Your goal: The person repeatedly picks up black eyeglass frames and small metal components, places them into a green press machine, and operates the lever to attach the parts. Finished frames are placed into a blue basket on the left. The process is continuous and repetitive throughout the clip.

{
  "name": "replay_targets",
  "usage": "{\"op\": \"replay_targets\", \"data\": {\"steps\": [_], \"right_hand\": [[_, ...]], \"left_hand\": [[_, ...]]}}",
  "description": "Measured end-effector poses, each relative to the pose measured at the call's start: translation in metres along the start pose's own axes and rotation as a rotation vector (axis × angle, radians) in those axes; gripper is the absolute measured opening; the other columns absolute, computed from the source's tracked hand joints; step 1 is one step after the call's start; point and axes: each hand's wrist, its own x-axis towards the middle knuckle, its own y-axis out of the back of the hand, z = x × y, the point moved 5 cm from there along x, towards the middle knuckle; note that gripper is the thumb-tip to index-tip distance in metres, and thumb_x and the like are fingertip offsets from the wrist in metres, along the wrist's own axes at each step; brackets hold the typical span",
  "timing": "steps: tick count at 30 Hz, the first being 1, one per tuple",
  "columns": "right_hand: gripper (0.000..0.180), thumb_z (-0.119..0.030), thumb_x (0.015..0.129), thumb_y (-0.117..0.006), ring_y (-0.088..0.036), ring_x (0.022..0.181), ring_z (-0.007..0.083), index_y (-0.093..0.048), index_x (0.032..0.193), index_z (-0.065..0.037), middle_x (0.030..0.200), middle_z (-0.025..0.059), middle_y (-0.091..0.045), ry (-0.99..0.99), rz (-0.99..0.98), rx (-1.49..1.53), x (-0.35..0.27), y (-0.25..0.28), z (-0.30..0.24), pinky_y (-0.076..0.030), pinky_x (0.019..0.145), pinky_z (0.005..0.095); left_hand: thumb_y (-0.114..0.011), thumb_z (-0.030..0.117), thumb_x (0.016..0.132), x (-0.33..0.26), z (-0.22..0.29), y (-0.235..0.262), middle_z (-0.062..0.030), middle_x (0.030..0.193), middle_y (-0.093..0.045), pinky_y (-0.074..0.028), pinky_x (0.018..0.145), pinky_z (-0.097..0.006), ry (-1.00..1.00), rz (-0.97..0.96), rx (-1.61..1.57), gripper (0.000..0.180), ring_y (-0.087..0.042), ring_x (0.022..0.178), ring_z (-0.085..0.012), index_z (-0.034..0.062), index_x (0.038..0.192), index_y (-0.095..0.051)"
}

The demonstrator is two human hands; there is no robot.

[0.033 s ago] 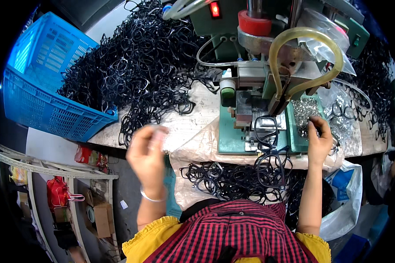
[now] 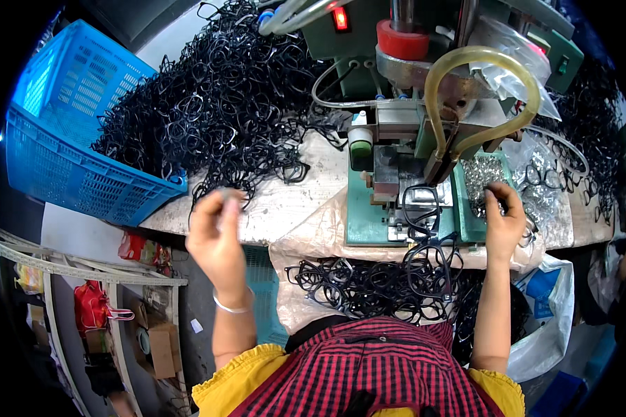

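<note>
Left hand (image 2: 219,243), half-curled, has been shifted leftward over the desk's front edge (image 2: 257,231); metal bits (image 2: 481,174) are best pinched singly by the curled right hand (image 2: 506,224); either grip's contents cannot be told.

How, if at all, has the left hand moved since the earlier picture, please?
Yes, the left hand has moved leftward, closer to the blue crate.

Left of the left fingers (image 2: 203,214) and lower down, I can see a pale shelf rack (image 2: 83,263) with a red bag (image 2: 90,307) among its bars and a cardboard box (image 2: 162,351) farther below. I spot a white scrap (image 2: 197,325) on the floor, well below those fingers. Lower right of the right fingers (image 2: 512,200), I get a white sack (image 2: 546,354); well beyond them, crumpled clear plastic (image 2: 504,35).
</note>
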Motion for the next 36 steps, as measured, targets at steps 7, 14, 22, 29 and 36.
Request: {"op": "replay_targets", "data": {"steps": [7, 14, 22, 29, 36], "right_hand": [[0.014, -0.002, 0.084, -0.066, -0.062, 0.085, 0.012, -0.067, 0.098, 0.0, 0.091, 0.005, -0.068, -0.036, -0.046, 0.096, 0.016, -0.039, -0.021, -0.048, 0.08, 0.025], [0.013, -0.002, 0.084, -0.066, -0.062, 0.087, 0.0143, -0.067, 0.097, 0.001, 0.092, 0.0062, -0.067, 0.019, 0.113, -0.179, -0.028, 0.036, 0.014, -0.047, 0.082, 0.0269], [0.012, 0.001, 0.081, -0.066, -0.062, 0.089, 0.0188, -0.068, 0.092, 0.001, 0.093, 0.0079, -0.067, 0.017, 0.057, -0.152, -0.041, 0.044, -0.029, -0.047, 0.085, 0.0312], [0.032, -0.001, 0.077, -0.069, -0.062, 0.086, 0.0128, -0.061, 0.108, 0.002, 0.09, 0.0065, -0.067, 0.002, -0.233, 0.366, 0.007, -0.065, -0.095, -0.048, 0.08, 0.0259], [0.046, 0.001, 0.077, -0.069, -0.06, 0.087, 0.0089, -0.052, 0.12, 0.005, 0.088, 0.0055, -0.065, -0.122, -0.179, 0.568, -0.004, -0.074, -0.097, -0.046, 0.084, 0.0232]], "left_hand": [[-0.069, 0.007, 0.076, 0.072, -0.032, -0.027, -0.0079, 0.086, -0.066, -0.047, 0.073, -0.04, -0.48, -0.211, 0.917, 0.009, -0.059, 0.082, -0.0306, 0.0074, 0.085, -0.069], [-0.071, 0.02, 0.077, 0.112, -0.086, -0.059, -0.0085, 0.084, -0.062, -0.047, 0.069, -0.041, -0.572, -0.173, 1.003, 0.017, -0.058, 0.082, -0.0292, 0.0059, 0.087, -0.068], [-0.075, 0.02, 0.068, 0.128, -0.169, -0.091, -0.0081, 0.113, -0.061, -0.039, 0.097, -0.046, -0.334, -0.327, 1.215, 0.022, -0.05, 0.109, -0.031, 0.0089, 0.087, -0.073], [-0.072, 0.012, 0.064, 0.119, -0.091, -0.105, -0.0126, 0.124, -0.056, -0.027, 0.11, -0.05, -0.711, -0.092, 0.928, 0.028, -0.049, 0.108, -0.0327, 0.0052, 0.088, -0.059], [-0.064, 0.039, 0.09, 0.106, -0.146, -0.103, -0.0246, 0.095, -0.063, -0.047, 0.078, -0.041, -0.149, -0.162, 0.617, 0.045, -0.059, 0.091, -0.0404, -0.0035, 0.103, -0.06]]}}
